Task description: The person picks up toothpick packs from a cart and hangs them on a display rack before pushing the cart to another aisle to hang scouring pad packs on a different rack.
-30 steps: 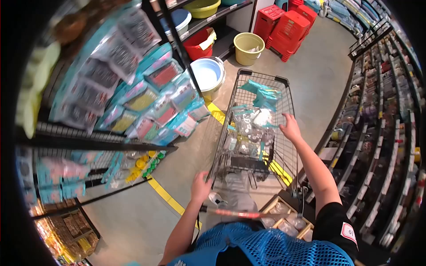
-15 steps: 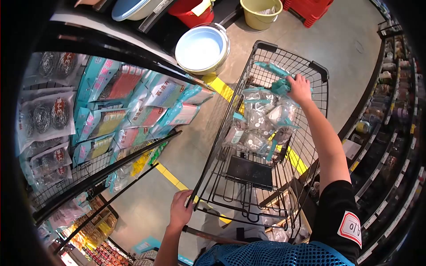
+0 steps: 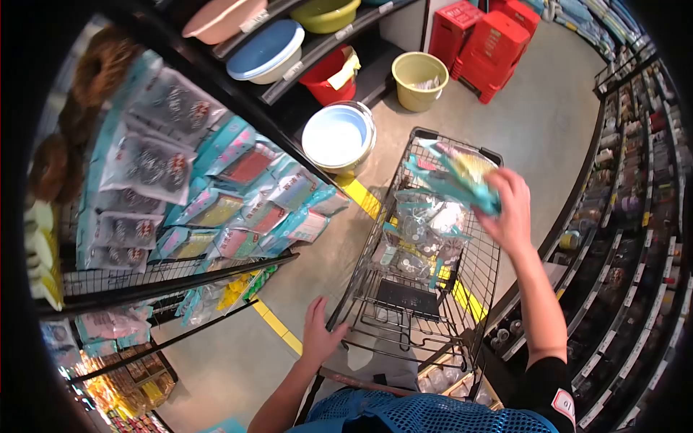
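A teal-edged plastic packet of cleaning cloths (image 3: pixel 468 172), with something yellow showing inside, is pinched at its lower right corner in my right hand (image 3: pixel 511 213). It is up over the far end of the black wire shopping cart (image 3: pixel 489 256) and slightly blurred. Beneath it in the cart lie several clear plastic packets (image 3: pixel 415 238) with teal tops. By the cart's left rear corner is my left hand (image 3: pixel 323 333), fingers stretched out, thumb apart and nothing in it.
To the left, a rack holds hanging cloth packets (image 3: pixel 253 216) and bags of steel wool scourers (image 3: pixel 148 169). A blue-and-white basin (image 3: pixel 336 137), a yellow bucket (image 3: pixel 419 83) and red stools (image 3: pixel 491 54) stand ahead. Packed shelves (image 3: pixel 613 209) line the right side.
My right hand has lifted the cloth packet up from the cart. My left hand has loosened from the cart's edge, its fingers now straight. The view has shifted, showing more shelving ahead.
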The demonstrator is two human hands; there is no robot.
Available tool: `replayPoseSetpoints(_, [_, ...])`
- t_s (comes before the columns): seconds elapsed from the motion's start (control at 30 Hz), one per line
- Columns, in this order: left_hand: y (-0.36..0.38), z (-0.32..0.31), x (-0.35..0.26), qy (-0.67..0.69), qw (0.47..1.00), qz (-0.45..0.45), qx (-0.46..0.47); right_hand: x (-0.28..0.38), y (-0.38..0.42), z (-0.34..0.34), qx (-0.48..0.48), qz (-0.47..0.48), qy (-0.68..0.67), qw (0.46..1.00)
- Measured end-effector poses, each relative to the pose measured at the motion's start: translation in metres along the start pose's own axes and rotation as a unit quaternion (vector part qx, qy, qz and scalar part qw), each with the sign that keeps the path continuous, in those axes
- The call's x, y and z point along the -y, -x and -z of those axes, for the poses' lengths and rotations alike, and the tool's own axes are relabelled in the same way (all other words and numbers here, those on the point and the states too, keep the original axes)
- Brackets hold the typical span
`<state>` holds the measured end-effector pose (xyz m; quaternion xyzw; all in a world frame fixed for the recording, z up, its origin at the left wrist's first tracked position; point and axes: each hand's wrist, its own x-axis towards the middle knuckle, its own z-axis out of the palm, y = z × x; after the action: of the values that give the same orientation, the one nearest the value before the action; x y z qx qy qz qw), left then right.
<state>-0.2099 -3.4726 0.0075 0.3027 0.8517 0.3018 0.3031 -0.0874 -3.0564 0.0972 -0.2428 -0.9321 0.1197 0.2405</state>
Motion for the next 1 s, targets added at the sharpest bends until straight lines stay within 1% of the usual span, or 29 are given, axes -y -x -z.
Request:
replayPoseSetpoints(0.03, [-0.002,0.001,-0.014,0.076,0.997,0.007,-0.016,0.027,0.01,0.017,-0.03,0.034,-0.002,0.999])
replayPoseSetpoints(0.07, [-0.009,0.006,-0.04,0.287,0.957,0.028,0.037,0.052,0.023,0.026,-0.054,0.072,-0.017,0.996])
replayPoseSetpoints(0.1, [-0.014,0.013,-0.068,0.484,0.87,0.043,0.087,0.077,0.037,0.033,-0.076,0.112,-0.035,0.99])
replayPoseSetpoints(0.13, [-0.017,0.026,-0.096,0.58,0.804,0.039,0.128,0.103,0.05,0.037,-0.068,0.138,-0.046,0.987])
replayPoseSetpoints(0.17, [-0.016,0.041,-0.118,0.666,0.726,0.031,0.166,0.129,0.061,0.04,-0.06,0.164,-0.059,0.983])
replayPoseSetpoints(0.23, [-0.008,0.066,-0.144,0.737,0.656,0.019,0.163,0.18,0.075,0.045,-0.011,0.212,-0.047,0.976])
replayPoseSetpoints(0.27, [0.0,0.078,-0.147,0.769,0.618,0.01,0.164,0.201,0.084,0.042,-0.01,0.216,-0.052,0.975])
replayPoseSetpoints(0.3, [0.01,0.087,-0.142,0.77,0.614,0.048,0.167,0.221,0.09,0.043,-0.007,0.241,-0.035,0.97])
replayPoseSetpoints(0.37, [0.024,0.105,-0.123,0.767,0.603,0.119,0.181,0.259,0.092,0.045,0.035,0.249,-0.043,0.967])
replayPoseSetpoints(0.47, [0.043,0.135,-0.09,0.76,0.617,0.106,0.174,0.314,0.094,0.044,0.08,0.267,0.01,0.96])
replayPoseSetpoints(0.5, [0.047,0.148,-0.079,0.758,0.621,0.097,0.174,0.336,0.093,0.049,0.114,0.265,-0.01,0.957])
replayPoseSetpoints(0.57, [0.056,0.171,-0.041,0.737,0.656,0.063,0.148,0.383,0.089,0.063,0.18,0.263,-0.048,0.947])
replayPoseSetpoints(0.6, [0.06,0.184,-0.02,0.728,0.671,0.047,0.133,0.405,0.086,0.068,0.173,0.26,-0.089,0.946])
replayPoseSetpoints(0.63, [0.065,0.198,-0.002,0.715,0.687,0.02,0.124,0.421,0.088,0.064,0.129,0.196,-0.124,0.964])
replayPoseSetpoints(0.7, [0.076,0.221,0.035,0.691,0.715,-0.029,0.102,0.443,0.092,0.046,0.048,0.067,-0.196,0.977])
replayPoseSetpoints(0.73, [0.08,0.226,0.054,0.686,0.72,-0.046,0.1,0.451,0.09,0.032,0.052,-0.009,-0.231,0.971])
replayPoseSetpoints(0.77, [0.084,0.23,0.07,0.667,0.738,-0.049,0.092,0.458,0.091,0.006,0.077,-0.061,-0.28,0.955])
replayPoseSetpoints(0.83, [0.087,0.237,0.1,0.622,0.777,-0.054,0.08,0.469,0.093,-0.05,0.119,-0.168,-0.375,0.904])
replayPoseSetpoints(0.93, [0.099,0.246,0.133,0.59,0.806,-0.041,-0.015,0.499,0.088,-0.083,0.217,-0.202,-0.345,0.89])
replayPoseSetpoints(1.0, [0.104,0.25,0.154,0.571,0.819,-0.023,-0.05,0.502,0.088,-0.106,0.242,-0.227,-0.44,0.835])
